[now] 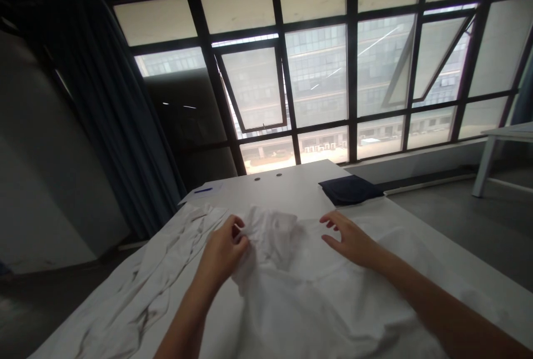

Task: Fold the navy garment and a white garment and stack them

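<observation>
Pinching a bunched fold of a white garment (291, 287) near the middle of the desk (291, 187), a person's left hand (227, 248) has its grip clamped on the cloth between thumb and fingers. The right hand (353, 239) hovers just beside the bunch, its grip apart and its fingers spread and curled over the fabric. The garment lies rumpled across the near half of the desk. A second white cloth (166, 270) trails along the left edge, and a dark blue folded cloth (350, 188) sits at the far right edge. Handling such thin fabric well seems to call for a light pinch on one layer only. The free hand would press the rest flat, so the bunch opens without dragging the whole piece.
</observation>
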`<action>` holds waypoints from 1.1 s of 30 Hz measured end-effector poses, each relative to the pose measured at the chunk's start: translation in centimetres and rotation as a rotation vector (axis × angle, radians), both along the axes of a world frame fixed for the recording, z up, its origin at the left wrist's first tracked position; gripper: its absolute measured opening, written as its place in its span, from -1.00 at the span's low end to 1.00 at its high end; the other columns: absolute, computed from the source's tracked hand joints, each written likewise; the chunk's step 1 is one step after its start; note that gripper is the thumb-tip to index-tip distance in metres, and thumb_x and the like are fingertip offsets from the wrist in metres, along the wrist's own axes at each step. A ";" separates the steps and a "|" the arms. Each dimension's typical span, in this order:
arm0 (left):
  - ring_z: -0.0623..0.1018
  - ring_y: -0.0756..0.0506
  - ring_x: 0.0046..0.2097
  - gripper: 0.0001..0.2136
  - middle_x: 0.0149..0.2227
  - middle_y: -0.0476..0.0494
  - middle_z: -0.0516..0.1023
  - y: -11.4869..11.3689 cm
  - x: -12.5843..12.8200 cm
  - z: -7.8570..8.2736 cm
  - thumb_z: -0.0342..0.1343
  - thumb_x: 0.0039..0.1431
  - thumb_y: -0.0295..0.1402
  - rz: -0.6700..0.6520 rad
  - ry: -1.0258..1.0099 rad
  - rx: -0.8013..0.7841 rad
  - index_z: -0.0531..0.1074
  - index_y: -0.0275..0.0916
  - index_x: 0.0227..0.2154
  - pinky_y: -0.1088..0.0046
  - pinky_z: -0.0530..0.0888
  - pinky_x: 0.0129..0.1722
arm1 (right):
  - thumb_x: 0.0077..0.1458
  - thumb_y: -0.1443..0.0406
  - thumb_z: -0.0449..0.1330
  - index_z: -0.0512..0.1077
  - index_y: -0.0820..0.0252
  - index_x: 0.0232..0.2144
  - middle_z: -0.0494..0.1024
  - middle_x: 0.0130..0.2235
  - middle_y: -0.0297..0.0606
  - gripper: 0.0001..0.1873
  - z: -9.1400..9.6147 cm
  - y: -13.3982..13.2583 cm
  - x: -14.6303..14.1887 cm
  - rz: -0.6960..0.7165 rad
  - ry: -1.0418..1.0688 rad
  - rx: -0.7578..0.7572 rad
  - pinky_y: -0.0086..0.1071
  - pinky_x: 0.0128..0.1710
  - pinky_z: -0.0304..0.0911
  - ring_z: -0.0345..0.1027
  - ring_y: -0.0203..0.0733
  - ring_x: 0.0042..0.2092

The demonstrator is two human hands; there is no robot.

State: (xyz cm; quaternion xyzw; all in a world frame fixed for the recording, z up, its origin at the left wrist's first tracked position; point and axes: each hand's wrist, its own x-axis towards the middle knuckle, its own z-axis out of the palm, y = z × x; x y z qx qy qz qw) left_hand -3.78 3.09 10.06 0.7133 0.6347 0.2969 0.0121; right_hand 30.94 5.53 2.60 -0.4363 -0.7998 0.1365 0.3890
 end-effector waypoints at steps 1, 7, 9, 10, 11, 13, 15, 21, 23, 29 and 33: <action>0.53 -0.09 -0.37 -0.81 -0.40 0.02 0.53 0.6 -1.9 -0.3 0.11 0.04 -0.40 0.048 0.059 -0.047 0.35 -0.15 -0.24 0.47 0.31 -0.38 | 0.16 0.21 0.17 0.36 0.09 -0.02 0.45 0.00 -0.13 -0.68 -0.6 0.9 1.1 -0.040 -0.089 -0.055 -0.16 -0.03 0.32 0.39 -0.07 -0.06; 0.58 -0.17 -0.35 -0.74 -0.38 -0.06 0.58 3.1 -11.8 -3.4 0.16 -0.08 -0.40 0.184 0.344 -0.524 0.37 -0.18 -0.25 0.43 0.35 -0.41 | 0.09 0.02 0.19 0.38 0.14 0.10 0.35 0.20 0.05 -0.42 -4.9 4.0 5.5 -0.248 -0.604 -0.463 0.20 0.09 0.13 0.21 0.29 0.17; 0.59 -0.24 -0.20 -0.72 -0.21 -0.21 0.60 3.9 -12.5 -4.3 0.16 0.01 -0.32 0.190 0.366 -0.490 0.39 -0.22 -0.17 0.35 0.41 -0.27 | 0.13 -0.03 0.12 0.35 0.15 0.16 0.28 0.26 0.09 -0.37 -6.0 4.2 5.3 -0.265 -0.628 -0.513 0.26 0.06 0.14 0.16 0.35 0.21; 0.58 -0.27 -0.10 -0.70 -0.12 -0.28 0.59 4.3 -12.2 -4.8 0.13 0.08 -0.26 0.170 0.374 -0.455 0.40 -0.24 -0.12 0.30 0.42 -0.17 | 0.15 -0.05 0.10 0.32 0.15 0.19 0.23 0.29 0.09 -0.35 -6.4 4.1 5.0 -0.265 -0.630 -0.526 0.28 0.04 0.15 0.12 0.38 0.24; 0.55 -0.28 -0.01 -0.67 -0.03 -0.32 0.55 4.7 -11.4 -5.3 0.09 0.16 -0.21 0.145 0.382 -0.424 0.40 -0.26 -0.06 0.27 0.40 -0.07 | 0.15 -0.06 0.08 0.29 0.14 0.22 0.18 0.33 0.09 -0.32 -6.8 4.1 4.7 -0.265 -0.637 -0.540 0.31 0.03 0.14 0.07 0.42 0.26; 0.48 -0.27 0.12 -0.59 0.10 -0.34 0.48 5.5 -8.7 -6.9 -0.02 0.26 -0.14 0.078 0.389 -0.379 0.38 -0.28 0.05 0.27 0.34 0.07 | 0.13 -0.07 0.10 0.23 0.15 0.27 0.08 0.38 0.09 -0.25 -7.2 4.0 4.2 -0.269 -0.656 -0.568 0.37 0.03 0.11 -0.05 0.51 0.31; 0.41 -0.24 0.20 -0.50 0.21 -0.35 0.40 6.0 -5.4 -9.2 -0.06 0.30 -0.08 0.018 0.384 -0.356 0.30 -0.29 0.18 0.30 0.29 0.14 | 0.11 -0.07 0.13 0.20 0.18 0.29 0.04 0.39 0.11 -0.20 -7.4 3.7 3.9 -0.264 -0.673 -0.580 0.37 0.06 0.07 -0.09 0.55 0.32; 0.16 -0.37 0.36 -0.27 0.33 -0.56 0.17 5.8 1.0 -16.5 -0.09 0.30 -0.03 0.032 0.362 -0.289 0.02 -0.51 0.34 0.09 0.09 0.28 | 0.05 -0.02 0.20 0.44 0.34 0.07 0.43 0.13 0.26 -0.32 -6.2 2.3 4.0 -0.211 -0.682 -0.554 0.15 0.09 0.15 0.33 0.39 0.11; 0.24 -0.38 0.30 -0.27 0.28 -0.55 0.26 5.9 0.9 -17.5 -0.09 0.30 -0.02 0.038 0.314 -0.241 0.02 -0.50 0.34 0.08 0.13 0.24 | 0.05 -0.05 0.18 0.54 0.32 -0.12 0.56 -0.05 0.22 -0.43 -5.4 2.0 4.1 -0.199 -0.682 -0.560 0.11 0.01 0.23 0.43 0.34 0.01; 0.41 -0.20 0.19 -0.53 0.18 -0.33 0.43 7.0 -0.4 -17.1 -0.27 0.43 -0.16 -0.009 0.186 -0.157 0.29 -0.31 0.19 0.30 0.24 0.14 | 0.25 -0.05 -0.02 0.49 0.17 -0.23 0.59 -0.43 -0.16 -0.52 -3.9 3.2 5.1 0.024 -0.439 -0.821 -0.22 -0.41 0.35 0.45 -0.12 -0.50; 0.55 -0.14 0.01 -0.58 -0.05 -0.18 0.60 7.2 -0.5 -16.3 -0.31 0.46 -0.16 0.036 0.139 -0.153 0.39 -0.20 0.06 0.38 0.30 0.01 | 0.29 0.20 -0.04 0.45 0.23 -0.17 0.57 -0.16 -0.01 -0.69 -5.4 4.9 5.1 -0.292 -0.344 -0.335 -0.19 -0.06 0.25 0.44 -0.03 -0.12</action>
